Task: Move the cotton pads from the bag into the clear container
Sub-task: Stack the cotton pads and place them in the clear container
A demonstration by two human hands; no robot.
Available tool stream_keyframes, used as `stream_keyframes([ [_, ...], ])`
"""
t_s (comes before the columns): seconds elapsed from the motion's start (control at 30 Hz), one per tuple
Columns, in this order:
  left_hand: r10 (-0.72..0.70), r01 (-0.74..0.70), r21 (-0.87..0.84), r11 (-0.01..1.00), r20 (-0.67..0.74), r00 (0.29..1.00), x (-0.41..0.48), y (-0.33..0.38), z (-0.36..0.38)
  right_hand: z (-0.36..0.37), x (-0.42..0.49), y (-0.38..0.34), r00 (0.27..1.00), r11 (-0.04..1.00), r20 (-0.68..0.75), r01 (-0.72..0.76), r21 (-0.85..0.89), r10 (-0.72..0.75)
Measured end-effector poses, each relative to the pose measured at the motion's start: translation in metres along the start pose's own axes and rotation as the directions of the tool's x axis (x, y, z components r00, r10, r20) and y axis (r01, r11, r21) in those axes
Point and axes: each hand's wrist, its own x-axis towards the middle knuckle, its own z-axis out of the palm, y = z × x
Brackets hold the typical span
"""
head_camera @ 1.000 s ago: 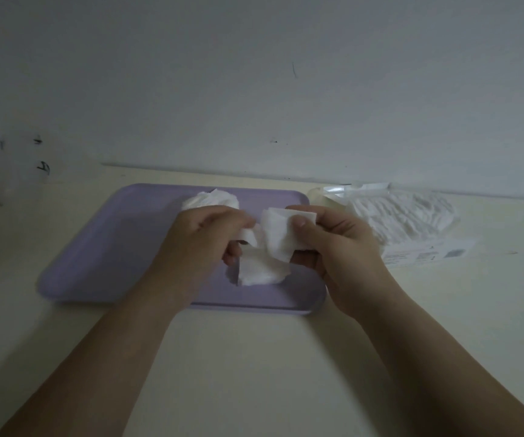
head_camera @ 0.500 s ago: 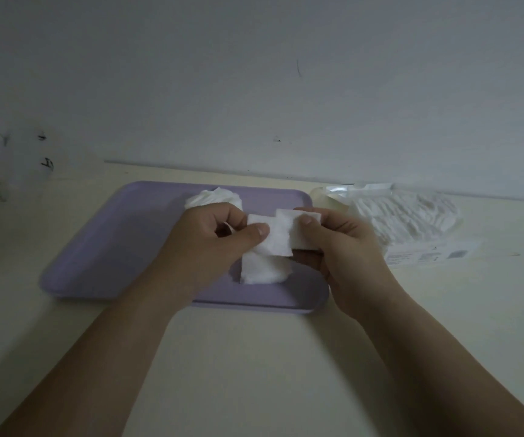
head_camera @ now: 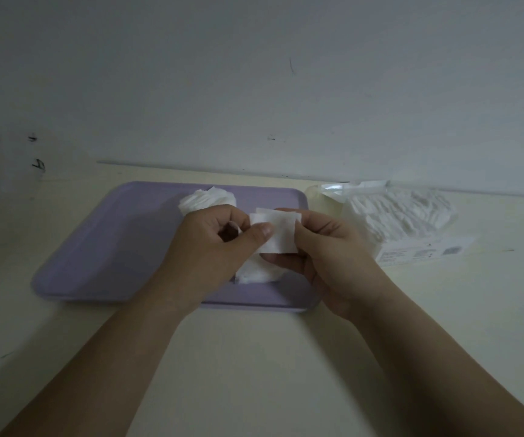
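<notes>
The left half of the purple tray [head_camera: 96, 247] offers room for a reach from near or left. Over its right half the left hand [head_camera: 216, 244] and right hand [head_camera: 333, 247] crowd together, both pinching one cotton pad [head_camera: 281, 231], a heap of pads [head_camera: 254, 274] beneath them. A second wad [head_camera: 207, 200] blocks the tray's far edge. The bag [head_camera: 405, 216] fills the far right; the gap between it and the tray holds something pale, perhaps clear plastic. The wall [head_camera: 254, 89] closes the far side.
</notes>
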Motion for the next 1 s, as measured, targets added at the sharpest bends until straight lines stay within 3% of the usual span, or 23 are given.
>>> stream_keyframes([
  [0.4,0.055,-0.057,0.061,0.996,0.037,0.998,0.0004,-0.0014,-0.0042,-0.0015,-0.0001,0.0001,1.0,0.987,-0.016,-0.012,-0.16,0.01],
  [1.0,0.084,-0.086,0.097,0.992,0.02,0.996,0.0004,-0.0018,-0.0024,0.0011,-0.0013,-0.0027,0.999,0.985,-0.019,-0.036,-0.17,0.033],
])
